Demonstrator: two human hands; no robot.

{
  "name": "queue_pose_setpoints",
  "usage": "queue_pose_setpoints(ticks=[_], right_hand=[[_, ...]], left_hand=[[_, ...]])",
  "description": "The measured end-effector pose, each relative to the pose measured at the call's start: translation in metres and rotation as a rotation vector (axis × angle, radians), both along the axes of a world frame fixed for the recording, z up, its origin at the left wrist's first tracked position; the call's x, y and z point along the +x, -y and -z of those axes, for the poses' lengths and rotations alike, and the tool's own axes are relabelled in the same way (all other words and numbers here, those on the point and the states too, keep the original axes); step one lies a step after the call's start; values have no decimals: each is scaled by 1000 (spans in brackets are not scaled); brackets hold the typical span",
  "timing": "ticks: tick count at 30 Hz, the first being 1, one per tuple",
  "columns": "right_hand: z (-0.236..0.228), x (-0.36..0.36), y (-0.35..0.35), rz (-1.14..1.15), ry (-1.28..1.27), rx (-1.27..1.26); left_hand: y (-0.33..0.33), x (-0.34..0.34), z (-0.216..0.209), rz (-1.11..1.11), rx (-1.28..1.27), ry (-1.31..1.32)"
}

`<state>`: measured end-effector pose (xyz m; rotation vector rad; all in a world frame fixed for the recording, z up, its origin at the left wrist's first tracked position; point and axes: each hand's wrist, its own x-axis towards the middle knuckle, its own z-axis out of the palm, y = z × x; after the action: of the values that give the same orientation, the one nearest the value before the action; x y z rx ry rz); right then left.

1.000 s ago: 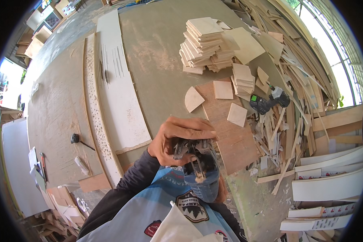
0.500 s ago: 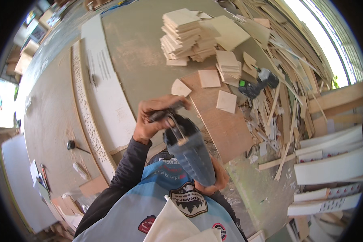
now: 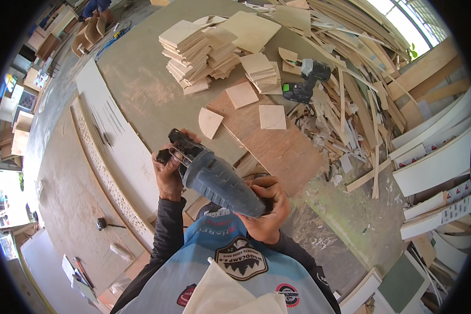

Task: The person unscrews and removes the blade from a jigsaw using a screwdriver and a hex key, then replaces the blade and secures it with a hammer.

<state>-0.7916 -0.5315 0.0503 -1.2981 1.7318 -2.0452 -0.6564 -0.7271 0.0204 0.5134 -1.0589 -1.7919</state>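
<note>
Power tool: dark blue-grey, ribbed rounded body with a black head [image 3: 220, 183], held slantwise between both hands in front of the person's blue shirt [image 3: 204, 264]; head toward 10 o'clock, rear toward 4.
Left hand [image 3: 168, 172]: at the tool's 10 o'clock end, grip closed around the black head and its metal loop; the thumb is hard to make out.
Right hand [image 3: 268, 213]: at the 4 o'clock end, grip wrapped around the rear of the body.
Reddish-brown plywood plank [image 3: 290, 157]: at 2 o'clock from the tool, on the broad greenish-brown counter [image 3: 136, 68].
Two loose pale wooden squares [image 3: 272, 117]: on the plank, toward 1 o'clock.
Pale quarter-circle wooden piece [image 3: 210, 123]: at 12 o'clock, by the plank's edge.
Tall stack of pale wooden squares [image 3: 182, 49]: farther off, between 11 and 12.
Black-and-grey cordless drill with a green patch [image 3: 301, 86]: at 1 o'clock, just beside a smaller stack of pale squares [image 3: 259, 72].
Long white panel [image 3: 110, 107]: at 10 o'clock.
Black tape measure [image 3: 101, 224]: at 8 o'clock.
</note>
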Motion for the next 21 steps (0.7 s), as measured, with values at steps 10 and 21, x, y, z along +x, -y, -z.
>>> queue_pose_setpoints(ticks=[10,21], right_hand=[[1,3,-3,-143,332,122],[9,-1,-8,112,112,161]], left_hand=[[0,-9,-49,154,-136,162],[-4,-13,-47,122,-58,51]])
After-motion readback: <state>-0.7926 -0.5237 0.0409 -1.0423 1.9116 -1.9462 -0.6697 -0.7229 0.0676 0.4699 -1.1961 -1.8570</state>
